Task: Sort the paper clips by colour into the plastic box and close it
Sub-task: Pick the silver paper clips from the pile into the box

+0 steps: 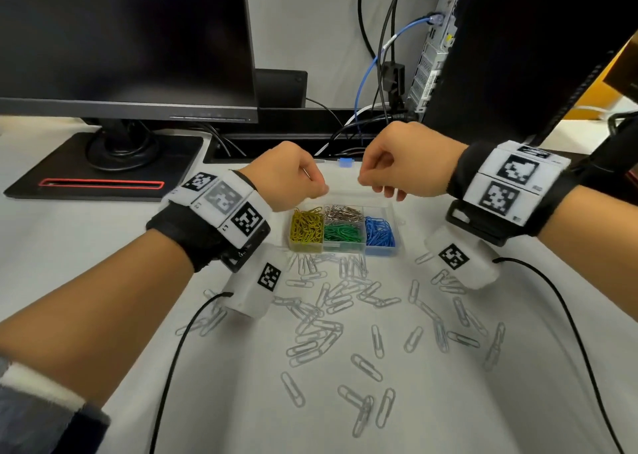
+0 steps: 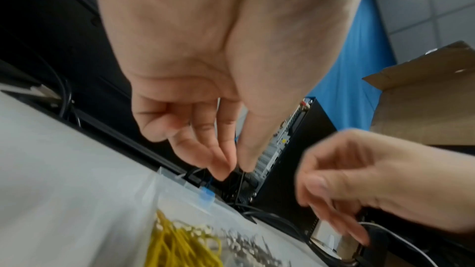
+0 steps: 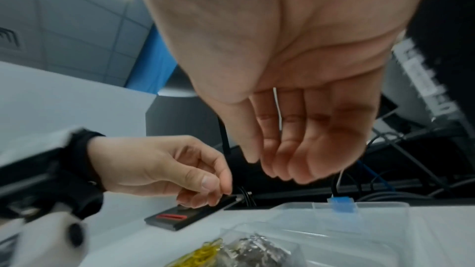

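At the far left a dark monitor stands on its black base on the white table. Right of the base, the left hand hovers over the far left corner of the plastic box, its fingers curled. Its thumb is pressed to the forefinger on a thin grey sliver, by its look a paper clip.

The box sits in the middle of the table with its long axis running left to right across the person's view. Its clear lid lies open and flat beyond it, pointing away towards the monitor. The blue latch is on the lid's far edge, between the two hands. Inside, yellow clips fill the left compartment. Silver clips lie in the far middle one, green clips in the near middle one, and blue clips in the right one.

The right hand hangs over the far right part of the lid with its fingers bent down together. I cannot tell whether they hold anything.

Pale loose clips lie scattered on the table on the near side of the box. Behind the hands runs a tangle of dark cables with one blue cable, and a computer tower stands at the far right.
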The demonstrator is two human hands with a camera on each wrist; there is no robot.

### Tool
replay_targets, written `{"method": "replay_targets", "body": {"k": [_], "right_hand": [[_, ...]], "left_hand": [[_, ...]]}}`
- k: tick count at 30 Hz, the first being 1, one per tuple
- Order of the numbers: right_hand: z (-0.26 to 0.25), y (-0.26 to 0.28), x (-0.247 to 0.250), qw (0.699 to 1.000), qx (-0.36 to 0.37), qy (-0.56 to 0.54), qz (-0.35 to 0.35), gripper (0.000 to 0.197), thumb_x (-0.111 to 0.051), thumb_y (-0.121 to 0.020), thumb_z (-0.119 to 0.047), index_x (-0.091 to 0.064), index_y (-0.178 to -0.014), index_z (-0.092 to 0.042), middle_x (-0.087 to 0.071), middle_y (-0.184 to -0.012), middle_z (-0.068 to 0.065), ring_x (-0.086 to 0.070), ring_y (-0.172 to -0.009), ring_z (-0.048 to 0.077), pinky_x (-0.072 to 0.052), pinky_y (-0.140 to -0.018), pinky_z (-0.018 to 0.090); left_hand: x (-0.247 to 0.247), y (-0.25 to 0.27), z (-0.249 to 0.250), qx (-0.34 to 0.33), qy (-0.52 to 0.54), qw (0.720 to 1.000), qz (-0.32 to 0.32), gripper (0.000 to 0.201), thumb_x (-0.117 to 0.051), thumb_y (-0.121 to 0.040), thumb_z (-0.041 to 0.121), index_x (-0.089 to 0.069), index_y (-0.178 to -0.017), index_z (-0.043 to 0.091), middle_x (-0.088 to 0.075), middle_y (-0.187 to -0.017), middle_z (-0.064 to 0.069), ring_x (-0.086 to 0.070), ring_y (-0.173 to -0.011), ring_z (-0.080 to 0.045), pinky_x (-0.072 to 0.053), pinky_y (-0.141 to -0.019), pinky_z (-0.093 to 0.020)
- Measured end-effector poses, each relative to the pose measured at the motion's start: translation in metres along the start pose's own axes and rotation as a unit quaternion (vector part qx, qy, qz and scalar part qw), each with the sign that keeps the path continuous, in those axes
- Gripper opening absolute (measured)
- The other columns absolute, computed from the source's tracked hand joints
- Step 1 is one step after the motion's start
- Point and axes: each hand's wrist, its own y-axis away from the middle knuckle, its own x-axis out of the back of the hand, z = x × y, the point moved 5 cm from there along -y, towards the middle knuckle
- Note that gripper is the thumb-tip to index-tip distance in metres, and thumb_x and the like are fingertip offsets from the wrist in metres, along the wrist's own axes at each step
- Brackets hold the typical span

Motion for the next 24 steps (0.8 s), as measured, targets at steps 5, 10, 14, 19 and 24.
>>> {"method": "replay_targets", "body": {"k": [5, 10, 14, 19, 24], "right_hand": [[0.009, 0.074, -0.003, 0.999, -0.004, 0.039, 0.029, 0.019, -0.057, -0.092, -0.038, -0.071, -0.094, -0.026, -0.067, -0.084, -0.013, -0.06, -0.071, -0.002, -0.048, -0.066, 0.014], [0.015, 0.145, -0.044, 0.996, -0.058, 0.028, -0.063, 0.048, -0.041, -0.09, -0.056, -0.047, -0.134, -0.036, -0.046, -0.137, -0.02, -0.046, -0.12, -0.001, -0.034, -0.103, 0.016], [0.031, 0.148, -0.069, 0.984, -0.118, 0.027, -0.127, 0.071, -0.034, -0.097, -0.052, -0.006, -0.155, -0.024, 0.004, -0.161, -0.01, -0.003, -0.146, 0.001, 0.0, -0.108, 0.008], [0.025, 0.152, -0.081, 0.979, -0.113, -0.011, -0.172, 0.068, -0.03, -0.099, -0.051, -0.004, -0.155, -0.023, 0.002, -0.161, -0.012, -0.006, -0.145, 0.0, -0.001, -0.107, 0.008], [0.004, 0.161, -0.066, 0.984, -0.103, -0.091, -0.118, 0.056, -0.038, -0.099, -0.046, -0.021, -0.151, -0.033, -0.015, -0.158, -0.02, -0.022, -0.138, -0.005, -0.013, -0.102, 0.005]], "left_hand": [[0.03, 0.039, -0.009, -0.018, -0.084, 0.996, -0.015, 0.01, -0.062, -0.09, 0.032, -0.069, -0.094, 0.025, -0.068, -0.09, 0.009, -0.061, -0.076, -0.005, -0.043, -0.061, -0.018], [0.011, 0.101, -0.047, 0.066, -0.223, 0.961, -0.151, 0.055, -0.044, -0.092, 0.054, -0.039, -0.141, 0.031, -0.041, -0.143, 0.009, -0.044, -0.126, -0.01, -0.031, -0.101, -0.023], [-0.02, 0.119, -0.065, 0.116, -0.223, 0.938, -0.239, 0.085, -0.027, -0.089, 0.066, 0.006, -0.154, 0.021, 0.013, -0.161, 0.002, 0.01, -0.148, -0.012, -0.002, -0.12, -0.031], [-0.035, 0.138, -0.056, 0.09, -0.211, 0.938, -0.26, 0.096, -0.016, -0.077, 0.075, 0.015, -0.151, 0.024, 0.026, -0.157, 0.008, 0.024, -0.143, -0.01, 0.006, -0.12, -0.032], [-0.037, 0.161, -0.034, 0.07, -0.14, 0.954, -0.255, 0.083, -0.027, -0.089, 0.066, 0.01, -0.153, 0.028, 0.02, -0.157, 0.016, 0.022, -0.141, 0.0, 0.007, -0.116, -0.022]]}}
